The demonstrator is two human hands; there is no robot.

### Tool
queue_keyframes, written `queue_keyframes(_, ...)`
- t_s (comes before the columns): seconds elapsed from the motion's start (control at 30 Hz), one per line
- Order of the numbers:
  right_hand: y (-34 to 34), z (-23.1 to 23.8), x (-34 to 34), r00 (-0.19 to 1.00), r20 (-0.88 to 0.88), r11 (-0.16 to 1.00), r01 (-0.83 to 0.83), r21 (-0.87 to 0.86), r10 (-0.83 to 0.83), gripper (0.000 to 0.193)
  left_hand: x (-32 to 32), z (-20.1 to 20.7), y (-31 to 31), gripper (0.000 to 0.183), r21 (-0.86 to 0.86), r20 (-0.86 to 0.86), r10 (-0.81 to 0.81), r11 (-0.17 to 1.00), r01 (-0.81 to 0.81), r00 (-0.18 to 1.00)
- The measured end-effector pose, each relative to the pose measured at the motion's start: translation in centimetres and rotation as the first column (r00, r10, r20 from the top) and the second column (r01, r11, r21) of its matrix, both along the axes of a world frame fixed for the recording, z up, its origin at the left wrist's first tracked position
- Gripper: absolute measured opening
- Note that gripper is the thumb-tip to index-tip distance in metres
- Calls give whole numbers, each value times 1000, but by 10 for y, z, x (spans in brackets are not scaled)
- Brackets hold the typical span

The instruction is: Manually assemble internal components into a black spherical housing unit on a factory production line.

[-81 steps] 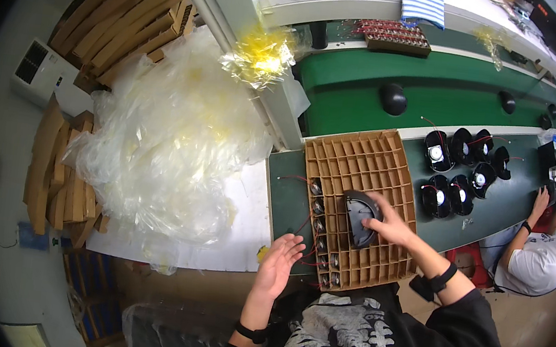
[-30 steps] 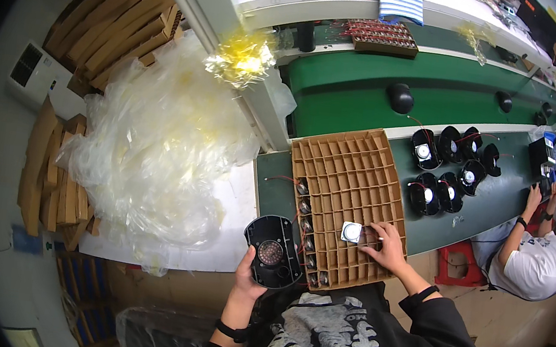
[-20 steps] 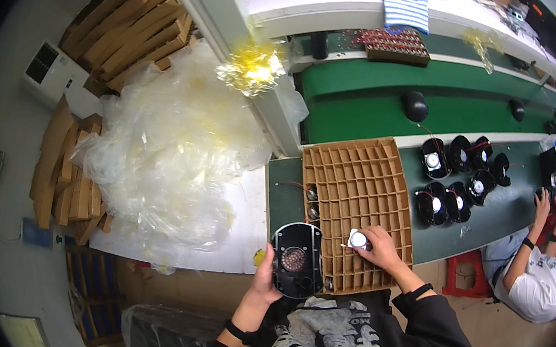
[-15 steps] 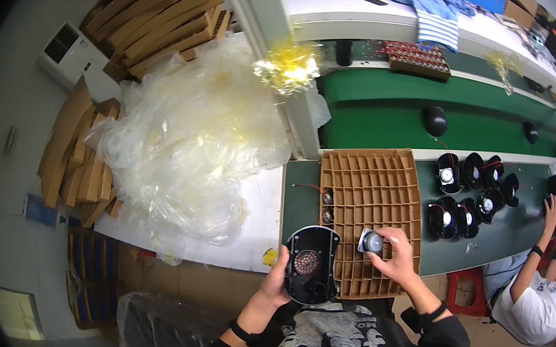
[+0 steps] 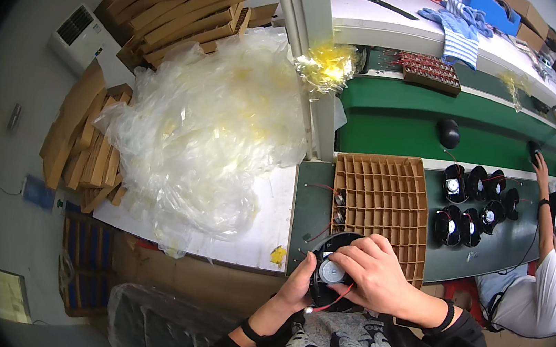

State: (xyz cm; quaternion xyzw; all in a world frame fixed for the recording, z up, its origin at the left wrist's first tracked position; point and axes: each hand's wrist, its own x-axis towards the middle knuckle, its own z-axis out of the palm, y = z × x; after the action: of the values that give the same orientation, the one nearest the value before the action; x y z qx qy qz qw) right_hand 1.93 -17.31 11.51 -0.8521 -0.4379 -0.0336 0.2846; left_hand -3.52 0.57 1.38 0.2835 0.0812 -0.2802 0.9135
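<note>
My left hand grips a black plastic speaker housing by its left side, in front of my chest. A small round speaker with a pale grey back sits inside the housing. The fingers of my right hand are curled over the speaker and the housing's right side, pressing on or holding the speaker. From it a red wire with a white plug hangs over the lower edge. My right hand covers part of the housing. Just beyond lies a brown cardboard divider tray, with two speakers at its left edge.
Crumpled clear plastic heaps on the white table at left, beside stacked cardboard dividers. Several black housings with speakers stand right of the tray. Behind runs a green belt. A co-worker's hand touches a black part there.
My right hand has brought the speaker from above the tray leftward into the housing. The speaker's back and wire now show. The co-worker's arm has reached out to the belt.
</note>
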Motion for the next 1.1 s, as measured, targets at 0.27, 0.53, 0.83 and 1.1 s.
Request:
queue_keyframes(0.27,1,1,-1,1000,-24,997,-16,-70,15,46,-4,-3,3,65,-39,-12,-40,998,40,999)
queue_keyframes(0.53,-2,-3,-3,1000,-10,998,-9,-58,8,50,-2,7,-3,72,20,-67,-30,999,31,997)
queue_keyframes(0.83,-8,-2,-5,999,-30,998,11,-67,-13,47,-1,11,-6,72,2,-62,-71,997,71,996)
queue_keyframes(1.1,-9,-3,-4,999,-40,998,4,-61,-7,45,-2,7,-6,72,-10,-56,-71,997,70,996)
